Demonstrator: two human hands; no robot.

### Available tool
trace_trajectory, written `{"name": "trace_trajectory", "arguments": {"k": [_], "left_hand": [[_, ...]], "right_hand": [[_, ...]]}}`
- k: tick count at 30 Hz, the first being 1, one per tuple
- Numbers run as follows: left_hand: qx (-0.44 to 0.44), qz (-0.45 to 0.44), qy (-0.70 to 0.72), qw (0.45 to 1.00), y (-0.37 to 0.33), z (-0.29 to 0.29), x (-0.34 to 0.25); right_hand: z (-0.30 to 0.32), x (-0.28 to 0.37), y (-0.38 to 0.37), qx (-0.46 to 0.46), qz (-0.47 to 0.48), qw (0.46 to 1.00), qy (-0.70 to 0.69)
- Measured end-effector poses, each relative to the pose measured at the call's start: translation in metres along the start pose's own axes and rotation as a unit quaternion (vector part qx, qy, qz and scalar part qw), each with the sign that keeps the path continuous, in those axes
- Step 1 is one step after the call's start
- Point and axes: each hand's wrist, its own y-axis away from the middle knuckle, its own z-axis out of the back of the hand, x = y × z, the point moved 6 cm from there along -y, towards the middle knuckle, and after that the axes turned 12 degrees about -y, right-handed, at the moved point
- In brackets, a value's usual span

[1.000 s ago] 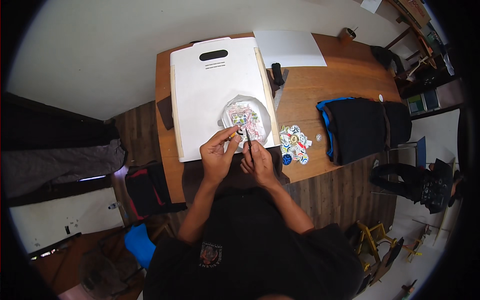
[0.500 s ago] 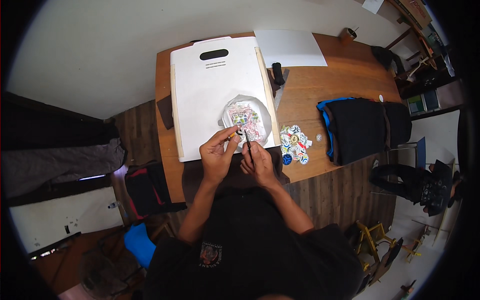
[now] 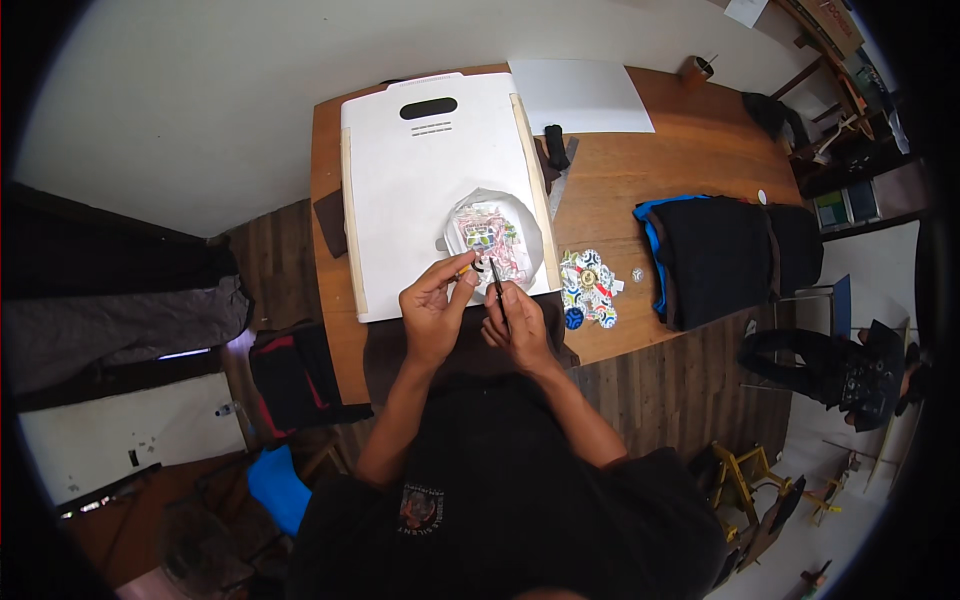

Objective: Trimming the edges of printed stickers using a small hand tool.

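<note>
From my remote seat I see both forearms come up from the lower edge, wrists bent inward and fingertips nearly meeting. The left hand [image 3: 432, 306] is pinched, thumb against fingers, around a small yellow-and-dark piece [image 3: 466, 270] whose exact shape I can't make out; the right hand [image 3: 520, 327] is curled closed on a slim black tool [image 3: 499, 287], pointing away from the body. Both pieces sit over the near edge of a round, whitish container [image 3: 535, 243] with small printed scraps [image 3: 482, 238] inside. To its left spreads the face of a broad white board [image 3: 400, 210] with an oval slot; its right edge runs close beside a pile of round printed patches [image 3: 590, 289]. Farther right, past one loose disc [image 3: 637, 275], lie black folded cloths [image 3: 712, 262]. Everything rests on a brown wooden bench [image 3: 700, 130] above a plank floor [image 3: 640, 400].
</note>
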Motion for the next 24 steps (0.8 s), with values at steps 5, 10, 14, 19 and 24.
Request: {"name": "trace_trajectory", "arguments": {"k": [5, 10, 14, 19, 24], "left_hand": [[0.029, -0.045, -0.003, 0.999, 0.0, -0.003, -0.007], [-0.025, -0.031, -0.026, 0.999, -0.001, 0.001, -0.007], [0.016, -0.048, -0.017, 0.999, 0.0, -0.005, -0.009], [-0.02, -0.019, -0.01, 1.0, 0.0, -0.003, -0.005], [-0.02, -0.024, -0.015, 0.999, 0.0, -0.004, -0.004]], "right_hand": [[-0.002, 0.003, 0.001, 0.038, 0.017, 0.999, -0.006], [0.003, -0.001, 0.004, 0.017, -0.015, 1.0, 0.018], [0.001, 0.003, 0.005, 0.045, 0.009, 0.999, -0.008], [0.004, 0.002, 0.006, 0.023, -0.019, 0.999, 0.023], [0.006, 0.004, 0.008, 0.023, -0.026, 0.999, 0.021]]}}
